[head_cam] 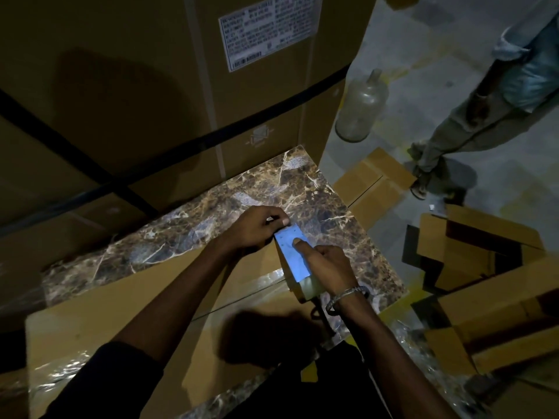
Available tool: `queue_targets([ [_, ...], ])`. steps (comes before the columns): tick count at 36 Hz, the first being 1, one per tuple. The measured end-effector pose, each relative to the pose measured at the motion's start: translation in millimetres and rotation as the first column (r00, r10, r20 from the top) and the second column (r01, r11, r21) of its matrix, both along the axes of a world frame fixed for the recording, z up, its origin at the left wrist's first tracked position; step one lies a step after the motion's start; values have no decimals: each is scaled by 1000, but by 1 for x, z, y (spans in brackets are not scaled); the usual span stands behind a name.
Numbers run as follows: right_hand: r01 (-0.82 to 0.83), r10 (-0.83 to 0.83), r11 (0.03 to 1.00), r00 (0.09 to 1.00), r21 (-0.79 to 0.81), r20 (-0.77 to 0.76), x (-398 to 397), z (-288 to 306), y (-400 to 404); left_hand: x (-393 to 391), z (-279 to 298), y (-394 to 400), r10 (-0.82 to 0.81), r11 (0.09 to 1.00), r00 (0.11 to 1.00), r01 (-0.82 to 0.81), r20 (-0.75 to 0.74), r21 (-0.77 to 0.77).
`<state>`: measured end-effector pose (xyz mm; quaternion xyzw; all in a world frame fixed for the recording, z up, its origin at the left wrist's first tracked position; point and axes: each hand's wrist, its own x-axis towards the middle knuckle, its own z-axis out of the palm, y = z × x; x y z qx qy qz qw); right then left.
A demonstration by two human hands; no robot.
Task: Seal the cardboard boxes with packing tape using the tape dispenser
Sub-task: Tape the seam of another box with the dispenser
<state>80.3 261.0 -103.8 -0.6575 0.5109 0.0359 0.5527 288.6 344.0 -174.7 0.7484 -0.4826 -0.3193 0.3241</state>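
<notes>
At the far left a flat brown cardboard box [106, 303] lies on the dark marbled stone tabletop [272, 189], glossy clear tape already shining along its near edge; its top seam runs left to right, rising toward the hands; behind it stands a tall strapped cardboard carton [121, 86] with a white printed label [269, 31].

The left hand [257, 228] hovers at the box's far right corner, fingers [279, 219] curled in and pinching something small and pale at the leading edge of the dispenser, most likely the free end of the tape, though the dim light leaves that uncertain; just beside it, touching at the tips, the right hand [329, 267] grips the pale blue metal-plated tape dispenser [293, 255], forefinger laid straight along the plate and pressing it, the remaining fingers wrapped round the body; a silver chain bracelet [348, 297] sits on that wrist.

The dispenser's long axis points away from the person and slightly left, its mouth toward the left hand, its roll end toward the right wrist; the seam to be covered lies to the left of both hands, so my judgement is that the pull must travel leftward along it, the left hand anchoring the tape end since it is nearer the corner.

Further right, on the grey floor [423, 71], stand a clear plastic jug [360, 107], loose folded cardboard boxes [484, 252] and another person's legs [447, 143].
</notes>
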Motion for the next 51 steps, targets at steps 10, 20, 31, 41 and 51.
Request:
queue_targets([
  [10, -64, 73, 993, 994, 100, -87, 0, 12, -18, 1, -2, 1, -90, 996, 993, 87, 83, 34],
  [20, -104, 113, 989, 990, 103, -88, -14, 10, -20, 0, -12, 3, -40, 999, 965, 42, 259, -4],
  [31, -157, 164, 986, 975, 63, -147, -62, 8, -7, -14, -9, 5, 47, 991, 926, 4, 374, -136],
  [41, -280, 278, 960, 943, 18, -183, -50, 19, -1, -70, 5, 21, -99, 941, 819, 261, 565, -214],
  [51, -258, 262, 965, 957, 49, -124, -70, 19, -5, -73, 12, 16, -94, 958, 876, 209, 473, -197],
])
